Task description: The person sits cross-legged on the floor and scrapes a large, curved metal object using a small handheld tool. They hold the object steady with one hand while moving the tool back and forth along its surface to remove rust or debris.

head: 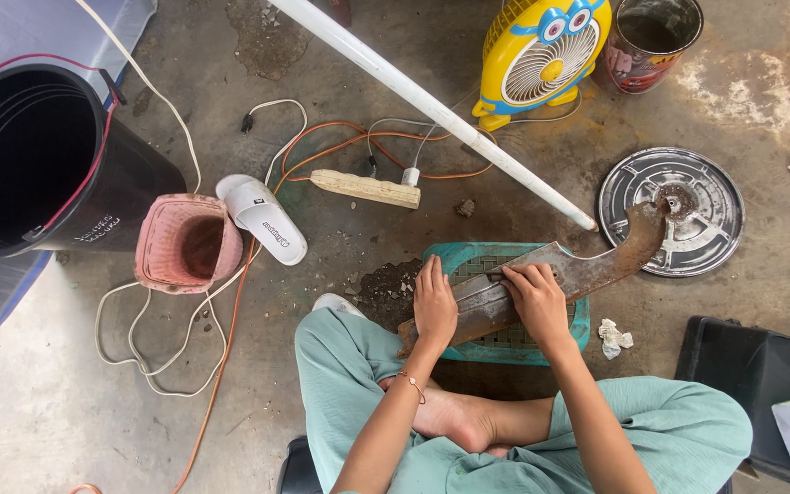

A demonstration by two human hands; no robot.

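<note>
A long rusty curved blade (596,265) lies slantwise across an upturned teal plastic basket (468,256) on the concrete floor. My left hand (434,305) presses flat on the blade's lower left end. My right hand (534,295) presses down on the blade's middle, fingers over a small flat object I cannot make out. The blade's hooked tip reaches over a round metal lid (710,197). My legs in green trousers are crossed below.
A black bucket (11,155) and a pink basket (185,242) stand at left, with a white hair dryer (262,218), a wooden power strip (365,188) and loose cords. A white pipe (432,105), yellow fan (541,55), rusty can (651,41) and black tray (752,375) are around.
</note>
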